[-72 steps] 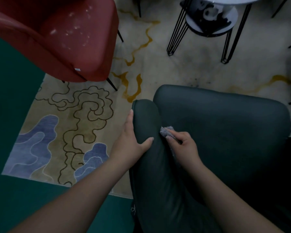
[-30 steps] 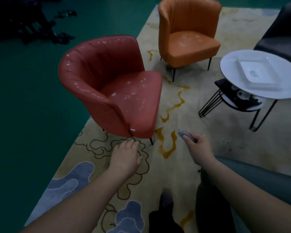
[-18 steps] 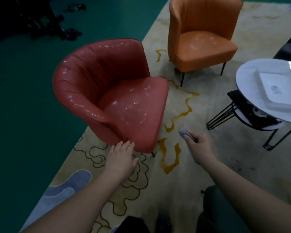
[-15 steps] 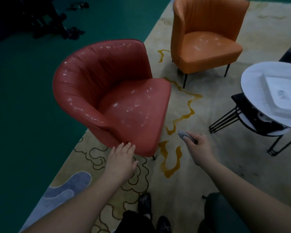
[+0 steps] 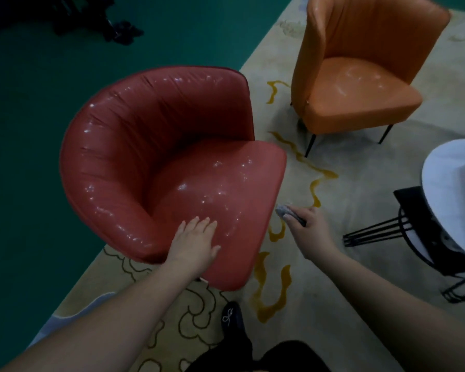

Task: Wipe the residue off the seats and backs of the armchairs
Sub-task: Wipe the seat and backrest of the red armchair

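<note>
A red armchair (image 5: pixel 145 146) fills the middle left, with whitish residue specks on its seat and curved back. My left hand (image 5: pixel 192 244) reaches over the front of its seat with fingers straight; whether it touches the leather is unclear. My right hand (image 5: pixel 308 232) hovers just right of the seat's front edge and grips a small grey cloth (image 5: pixel 282 210). An orange armchair (image 5: pixel 360 84) stands at the upper right, its seat smeared with pale residue.
A round white table (image 5: pixel 446 183) on black wire legs, with a lower shelf, stands at the right edge. A patterned beige rug (image 5: pixel 333 264) lies under the chairs, beside green floor (image 5: pixel 24 183). My dark shoe (image 5: pixel 231 318) is below the red chair. Dark clutter (image 5: pixel 113 28) lies far top left.
I turned from the dark green armchair and stepped toward the red one. My left hand has advanced over its seat front, and my right hand with the cloth has come beside the seat edge.
</note>
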`<state>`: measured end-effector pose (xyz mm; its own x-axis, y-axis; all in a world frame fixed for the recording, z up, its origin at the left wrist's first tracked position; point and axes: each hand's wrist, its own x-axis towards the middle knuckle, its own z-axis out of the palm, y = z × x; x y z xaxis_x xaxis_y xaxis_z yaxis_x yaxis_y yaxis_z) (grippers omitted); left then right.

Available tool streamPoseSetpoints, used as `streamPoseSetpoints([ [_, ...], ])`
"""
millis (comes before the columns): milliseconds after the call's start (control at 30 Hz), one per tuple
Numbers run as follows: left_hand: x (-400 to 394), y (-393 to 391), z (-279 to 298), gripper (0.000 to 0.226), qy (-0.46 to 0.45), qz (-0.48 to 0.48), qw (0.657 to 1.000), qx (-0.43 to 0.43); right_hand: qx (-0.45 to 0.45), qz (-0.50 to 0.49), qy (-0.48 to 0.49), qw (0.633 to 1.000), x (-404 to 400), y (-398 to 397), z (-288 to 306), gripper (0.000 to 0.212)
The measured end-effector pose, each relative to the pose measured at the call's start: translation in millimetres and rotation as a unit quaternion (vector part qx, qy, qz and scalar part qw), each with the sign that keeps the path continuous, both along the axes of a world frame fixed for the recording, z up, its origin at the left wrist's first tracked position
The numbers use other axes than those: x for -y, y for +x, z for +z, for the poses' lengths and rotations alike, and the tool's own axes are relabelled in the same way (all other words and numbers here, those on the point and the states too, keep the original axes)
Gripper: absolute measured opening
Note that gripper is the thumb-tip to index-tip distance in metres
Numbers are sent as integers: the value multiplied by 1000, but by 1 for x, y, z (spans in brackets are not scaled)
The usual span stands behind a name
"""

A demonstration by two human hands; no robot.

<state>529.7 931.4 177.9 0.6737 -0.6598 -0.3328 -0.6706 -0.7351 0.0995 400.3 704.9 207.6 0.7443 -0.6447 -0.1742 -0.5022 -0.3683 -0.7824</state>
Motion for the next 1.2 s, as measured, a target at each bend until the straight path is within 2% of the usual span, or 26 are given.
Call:
streamPoseSetpoints([
  [200,24,63,13,66,-17,34,999,12,-2,33,-14,999,34,73,-2,36],
  [333,35,89,9,65,-19,90,996,10,-2,102,1,995,58,125,-16,52],
  [567,72,127,-10,64,-15,214,977,0,-9,229,-38,973,112,225,-47,35],
  [833,125,148,-16,64,-27,392,919,-38,-28,396,-43,917,165,339,-40,38],
  [1067,125,144,-27,62,-98,507,853,-77,-34,443,-14,896,159,381,-61,36],
  [1200,107,163,-47,63,-113,525,841,-62,-39,441,-16,896,147,404,-87,36],
])
